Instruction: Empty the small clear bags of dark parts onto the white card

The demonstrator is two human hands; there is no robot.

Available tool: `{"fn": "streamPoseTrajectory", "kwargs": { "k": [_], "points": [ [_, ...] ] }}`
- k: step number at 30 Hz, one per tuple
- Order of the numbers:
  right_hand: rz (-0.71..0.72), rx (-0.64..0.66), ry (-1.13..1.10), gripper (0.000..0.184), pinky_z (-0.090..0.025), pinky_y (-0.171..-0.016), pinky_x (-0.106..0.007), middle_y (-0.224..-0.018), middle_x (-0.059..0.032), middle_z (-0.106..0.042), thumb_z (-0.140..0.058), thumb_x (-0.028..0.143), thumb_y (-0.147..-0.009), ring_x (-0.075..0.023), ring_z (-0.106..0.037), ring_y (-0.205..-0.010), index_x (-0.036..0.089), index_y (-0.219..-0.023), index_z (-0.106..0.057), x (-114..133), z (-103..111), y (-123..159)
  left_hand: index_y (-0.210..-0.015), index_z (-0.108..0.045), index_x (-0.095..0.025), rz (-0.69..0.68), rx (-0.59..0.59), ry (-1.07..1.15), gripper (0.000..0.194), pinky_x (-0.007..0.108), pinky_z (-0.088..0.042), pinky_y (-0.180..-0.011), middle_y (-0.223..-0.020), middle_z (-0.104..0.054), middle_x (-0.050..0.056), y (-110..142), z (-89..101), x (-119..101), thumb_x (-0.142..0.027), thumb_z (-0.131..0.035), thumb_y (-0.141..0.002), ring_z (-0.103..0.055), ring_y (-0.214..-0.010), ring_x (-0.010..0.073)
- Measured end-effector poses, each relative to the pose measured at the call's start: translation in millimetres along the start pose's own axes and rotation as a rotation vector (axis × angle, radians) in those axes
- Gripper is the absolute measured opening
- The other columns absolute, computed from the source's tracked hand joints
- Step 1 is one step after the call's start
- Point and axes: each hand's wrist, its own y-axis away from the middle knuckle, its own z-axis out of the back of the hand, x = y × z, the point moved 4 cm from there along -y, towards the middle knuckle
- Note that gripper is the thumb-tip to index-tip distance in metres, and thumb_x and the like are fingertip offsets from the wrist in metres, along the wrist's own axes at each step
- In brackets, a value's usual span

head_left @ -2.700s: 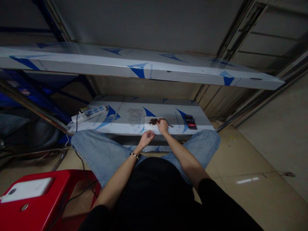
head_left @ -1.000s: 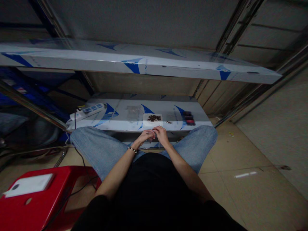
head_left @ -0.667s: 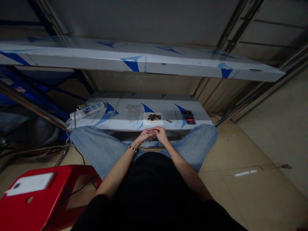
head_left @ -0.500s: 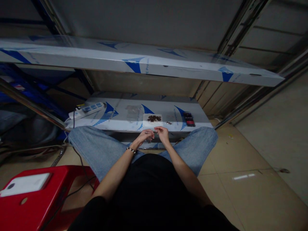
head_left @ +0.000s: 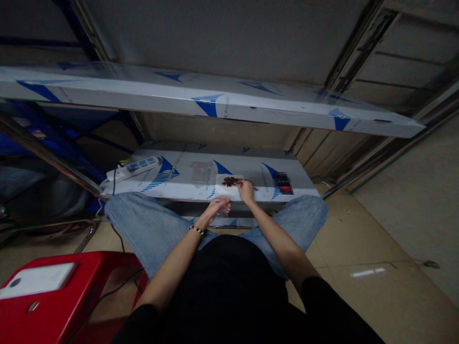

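Observation:
My left hand (head_left: 218, 205) is just off the shelf's front edge, its fingers curled around a see-through plastic item (head_left: 223, 213) too blurred to name. A small pile of dark brown pieces (head_left: 230, 181) lies on a white sheet (head_left: 220, 189) on the lower shelf. At the right edge of that pile, my right hand (head_left: 245, 191) is closed with its fingertips together among the pieces. Whatever it pinches is too small to make out. Right beside this hand lies a small shiny item (head_left: 256, 189), partly covered by it.
The film-covered lower shelf (head_left: 190, 189) also bears a white power strip (head_left: 138, 167), a clear plastic packet (head_left: 202, 172) and a blurred dark-and-red item (head_left: 284, 183). An upper shelf (head_left: 251, 107) spans above. A red stool (head_left: 86, 277) with a white box (head_left: 39, 279) stands left.
My right hand has moved forward from beside my left hand to the brown pile. My left hand stays near the shelf edge with the see-through item. The view has shifted slightly.

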Motion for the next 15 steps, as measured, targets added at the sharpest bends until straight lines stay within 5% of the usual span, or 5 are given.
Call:
{"fn": "streamPoseTrajectory", "kwargs": {
  "k": [8,15],
  "points": [
    [0.026,0.140,0.228,0.019,-0.047,-0.088,-0.025,-0.107,-0.0116,-0.076,-0.065,0.025,-0.094,-0.0205,-0.070,-0.098,0.020,-0.108,-0.077,10,-15,-17,-0.093,-0.062,-0.015,0.000,-0.058,0.054,0.036,0.024,-0.055,-0.057,-0.076,-0.069,0.004,1,3.1,-3,-0.039,-0.082,-0.077,-0.067,-0.060,0.0133],
    [0.023,0.147,0.209,0.015,-0.047,-0.087,-0.025,-0.104,-0.0116,-0.076,-0.064,0.021,-0.093,-0.0199,-0.069,-0.097,0.019,-0.102,-0.077,8,-17,-12,-0.090,-0.060,-0.015,-0.011,-0.075,0.064,0.035,0.024,-0.057,-0.060,-0.075,-0.068,0.003,3,3.0,-5,-0.036,-0.084,-0.075,-0.068,-0.064,0.0136]
  ]
}}
